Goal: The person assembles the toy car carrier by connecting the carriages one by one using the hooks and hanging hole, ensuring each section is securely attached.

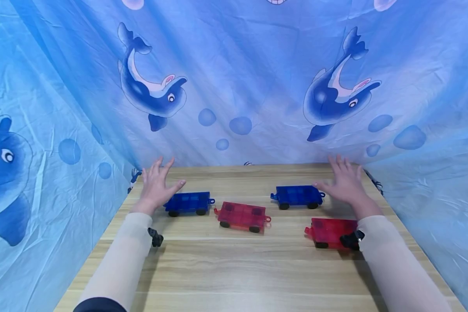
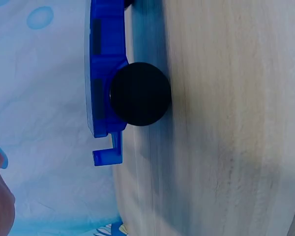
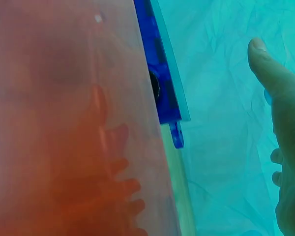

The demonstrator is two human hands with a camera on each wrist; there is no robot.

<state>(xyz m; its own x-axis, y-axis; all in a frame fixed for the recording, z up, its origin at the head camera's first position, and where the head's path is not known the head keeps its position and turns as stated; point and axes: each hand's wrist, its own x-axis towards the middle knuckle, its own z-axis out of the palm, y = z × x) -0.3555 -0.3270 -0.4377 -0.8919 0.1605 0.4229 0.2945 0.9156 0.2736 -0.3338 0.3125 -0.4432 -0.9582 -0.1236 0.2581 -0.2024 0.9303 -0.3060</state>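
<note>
Both hands are spread with fingers apart over the far part of the wooden table. My left hand [image 1: 155,184] hovers by the left blue toy wagon [image 1: 189,202], overlapping its left end; this wagon's wheel and hook [image 2: 108,156] show large in the left wrist view. My right hand [image 1: 345,184] is beside the other blue wagon [image 1: 298,196], its thumb close to the wagon's ring end. Under the right wrist sits a red wagon [image 1: 331,229], partly hidden by the wrist camera. Another see-through red wagon [image 1: 242,215] stands slightly turned between the blue ones. Neither hand holds anything.
The wagons stand on black wheels on a light wooden table [image 1: 234,268]. A blue cloth curtain [image 1: 234,86] with dolphins and bubbles hangs behind the table and along both sides. A small black camera [image 1: 155,237] is worn on the left wrist.
</note>
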